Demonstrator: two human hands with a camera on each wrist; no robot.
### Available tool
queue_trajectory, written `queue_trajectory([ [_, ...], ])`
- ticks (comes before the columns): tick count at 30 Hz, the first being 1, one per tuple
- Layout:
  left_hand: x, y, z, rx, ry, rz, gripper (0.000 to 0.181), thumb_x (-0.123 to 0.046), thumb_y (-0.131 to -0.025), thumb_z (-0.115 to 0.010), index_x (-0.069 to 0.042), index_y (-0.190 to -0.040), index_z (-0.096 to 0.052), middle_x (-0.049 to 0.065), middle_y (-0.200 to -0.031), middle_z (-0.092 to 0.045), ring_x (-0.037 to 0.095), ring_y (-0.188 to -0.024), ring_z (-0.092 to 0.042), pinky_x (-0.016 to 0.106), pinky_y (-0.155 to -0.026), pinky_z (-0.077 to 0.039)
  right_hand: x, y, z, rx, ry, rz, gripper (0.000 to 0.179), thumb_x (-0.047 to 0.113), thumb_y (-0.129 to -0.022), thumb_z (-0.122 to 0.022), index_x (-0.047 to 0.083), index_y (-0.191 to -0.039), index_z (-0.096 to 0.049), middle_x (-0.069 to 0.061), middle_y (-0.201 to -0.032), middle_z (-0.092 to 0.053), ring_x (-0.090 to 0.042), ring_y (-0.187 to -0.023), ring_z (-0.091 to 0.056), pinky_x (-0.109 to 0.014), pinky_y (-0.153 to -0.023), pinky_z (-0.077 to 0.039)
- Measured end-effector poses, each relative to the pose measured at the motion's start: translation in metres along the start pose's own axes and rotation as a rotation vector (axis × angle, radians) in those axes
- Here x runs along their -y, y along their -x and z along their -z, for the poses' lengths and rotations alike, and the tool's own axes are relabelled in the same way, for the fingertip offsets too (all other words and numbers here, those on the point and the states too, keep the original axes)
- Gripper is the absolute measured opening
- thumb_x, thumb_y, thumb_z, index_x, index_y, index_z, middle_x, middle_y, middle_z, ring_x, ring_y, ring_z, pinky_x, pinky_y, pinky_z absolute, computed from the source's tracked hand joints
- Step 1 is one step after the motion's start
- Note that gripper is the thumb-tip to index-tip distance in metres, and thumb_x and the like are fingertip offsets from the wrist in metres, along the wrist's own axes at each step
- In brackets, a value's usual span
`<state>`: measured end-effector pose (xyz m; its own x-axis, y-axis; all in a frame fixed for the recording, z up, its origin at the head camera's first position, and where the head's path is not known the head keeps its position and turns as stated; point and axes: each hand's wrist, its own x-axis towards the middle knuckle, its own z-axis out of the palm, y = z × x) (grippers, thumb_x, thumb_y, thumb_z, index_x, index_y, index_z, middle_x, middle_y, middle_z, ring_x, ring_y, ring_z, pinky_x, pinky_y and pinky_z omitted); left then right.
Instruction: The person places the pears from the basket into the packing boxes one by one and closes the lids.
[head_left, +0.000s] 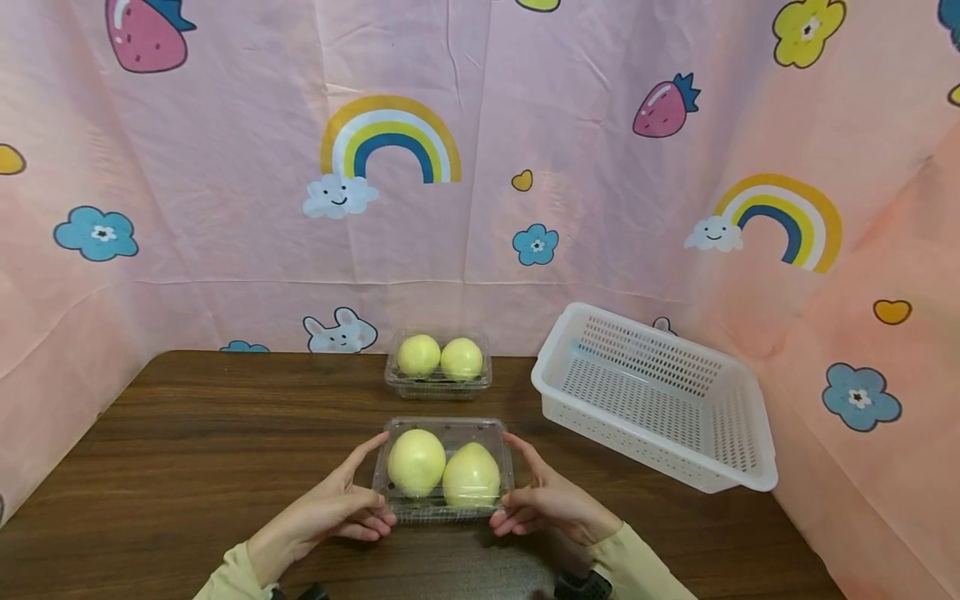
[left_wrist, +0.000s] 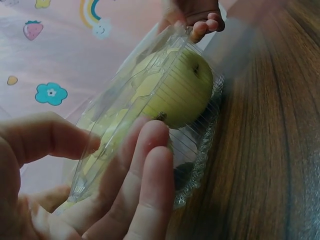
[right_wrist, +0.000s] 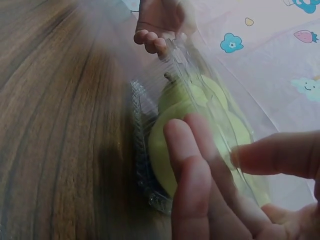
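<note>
Both hands are at a clear plastic clamshell box (head_left: 452,427) at the near middle of the table. Inside it are two pale yellow-green fruits, a rounder one (head_left: 416,463) on the left and a pear-shaped one (head_left: 471,477) on the right. The left hand (head_left: 330,507) grips the box's left side, its index finger reaching the far corner. At the opposite side the right hand (head_left: 558,502) grips in much the same way. Thumb and fingertips touch the lid and side wall in both wrist views. Whether the base rests on the table cannot be told.
Behind stands a second clear box (head_left: 438,388) with two similar fruits, near the back edge of the brown wooden table (head_left: 225,450). To the right sits a white perforated plastic basket (head_left: 630,437). A pink patterned cloth (head_left: 247,233) hangs behind and at the sides.
</note>
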<state>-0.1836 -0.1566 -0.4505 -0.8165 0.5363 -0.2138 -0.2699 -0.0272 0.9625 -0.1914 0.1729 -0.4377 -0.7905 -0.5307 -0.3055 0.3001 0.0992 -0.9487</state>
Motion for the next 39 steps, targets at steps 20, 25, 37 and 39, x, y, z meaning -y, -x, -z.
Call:
queue_trajectory([
  [20,-0.002,0.000,-0.004,-0.022,-0.111,-0.013,0.088,-0.003,-0.091,-0.051,-0.022,-0.155,0.008,0.010,-0.076,-0.067,0.015,-0.061,-0.057,0.029,-0.057,-0.047,0.005,0.000,0.001,0.013,0.012,-0.006,0.089,0.001,-0.090,-0.057,0.026,-0.156,-0.003,-0.024,-0.086,-0.069,-0.029,-0.075,-0.070,-0.028,-0.059,-0.052],
  [25,-0.003,-0.001,-0.002,-0.012,-0.115,-0.017,0.088,-0.003,-0.092,-0.052,-0.020,-0.155,0.007,0.010,-0.076,-0.067,0.014,-0.060,-0.056,0.028,-0.056,-0.045,0.004,-0.003,0.002,0.011,0.011,0.004,0.089,0.001,-0.089,-0.058,0.026,-0.156,-0.004,-0.025,-0.086,-0.069,-0.029,-0.075,-0.070,-0.028,-0.060,-0.052],
  [37,-0.010,-0.002,0.005,-0.059,-0.118,0.002,0.087,-0.007,-0.092,-0.058,-0.017,-0.156,0.001,0.011,-0.077,-0.069,0.014,-0.058,-0.054,0.029,-0.056,-0.043,0.003,-0.012,0.003,-0.013,0.032,0.057,0.088,0.000,-0.088,-0.059,0.025,-0.156,-0.008,-0.024,-0.084,-0.069,-0.028,-0.074,-0.070,-0.029,-0.060,-0.052],
  [39,-0.010,-0.003,0.005,-0.085,-0.128,0.006,0.087,-0.006,-0.091,-0.058,-0.016,-0.156,-0.001,0.011,-0.076,-0.069,0.014,-0.057,-0.055,0.029,-0.056,-0.044,0.003,-0.013,0.002,-0.013,0.062,0.079,0.087,0.000,-0.089,-0.058,0.023,-0.156,-0.007,-0.021,-0.081,-0.070,-0.026,-0.072,-0.070,-0.030,-0.061,-0.052],
])
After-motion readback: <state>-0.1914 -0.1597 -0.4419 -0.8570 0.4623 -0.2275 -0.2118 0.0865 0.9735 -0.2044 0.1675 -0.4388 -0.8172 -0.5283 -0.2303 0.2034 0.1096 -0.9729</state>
